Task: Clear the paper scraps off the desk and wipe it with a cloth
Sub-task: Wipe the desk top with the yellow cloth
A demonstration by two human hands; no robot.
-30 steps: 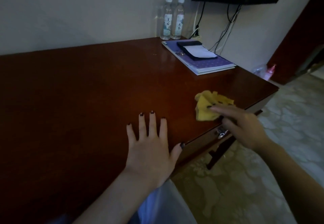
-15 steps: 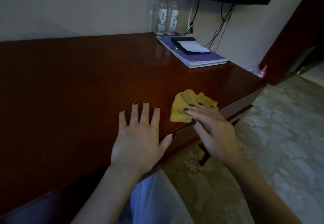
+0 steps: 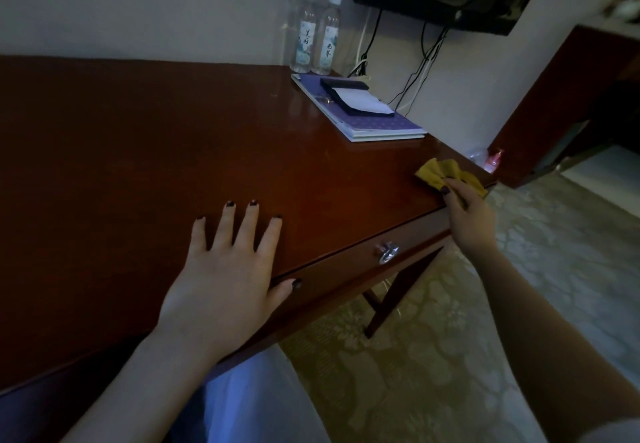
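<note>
On the near edge of the dark desk (image 3: 138,148), the person's left hand (image 3: 221,269) lies flat, fingers spread, holding nothing. Well to its right, at the desk's corner, the right hand (image 3: 467,214) grips a crumpled yellow cloth (image 3: 433,174) against the top. No paper scraps show, so wiping seems the step in hand; next, a firm sweep toward the left hand. Dim light makes smears hard to judge, and the fingers cover part of the cloth.

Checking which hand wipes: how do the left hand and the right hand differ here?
The left hand lies flat, fingers spread, on the desk; the right hand grips the yellow cloth. The left hand rests mid-front edge; the right hand is at the right front corner. Both have dark nails.
</note>
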